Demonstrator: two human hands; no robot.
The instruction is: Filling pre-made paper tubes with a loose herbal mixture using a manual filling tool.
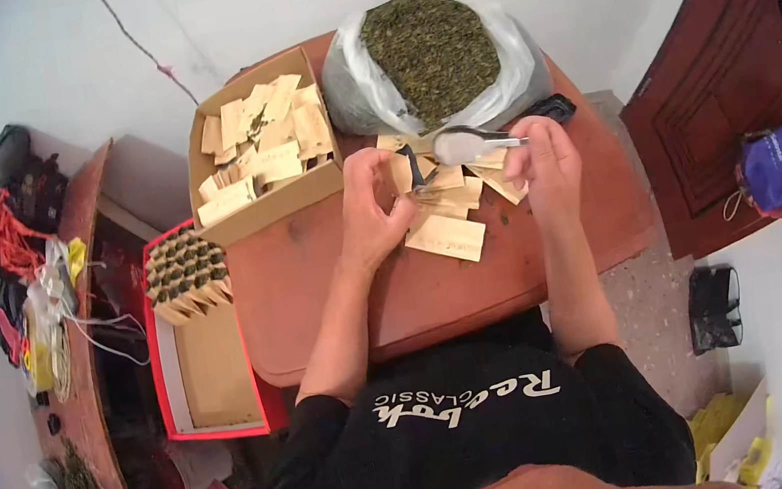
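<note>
My left hand (371, 205) holds a small paper packet (401, 173), its dark opening facing right. A metal spoon (460, 146) is gripped by its handle in my right hand (547, 159), with its bowl beside the packet. Whether the bowl holds anything I cannot tell. Beneath and between my hands, several flat tan paper packets (446, 236) lie in a loose pile on the reddish-brown table (306, 287). Beyond them stands an open plastic bag (520, 66) full of dried green leaves (434, 48).
A cardboard box (265, 212) of tan packets sits at the table's back left. Left of the table, a red-rimmed box (159, 370) holds rows of upright filled packets (186, 267). A black object (553, 108) lies by the bag. A wooden door (709, 90) stands at the right.
</note>
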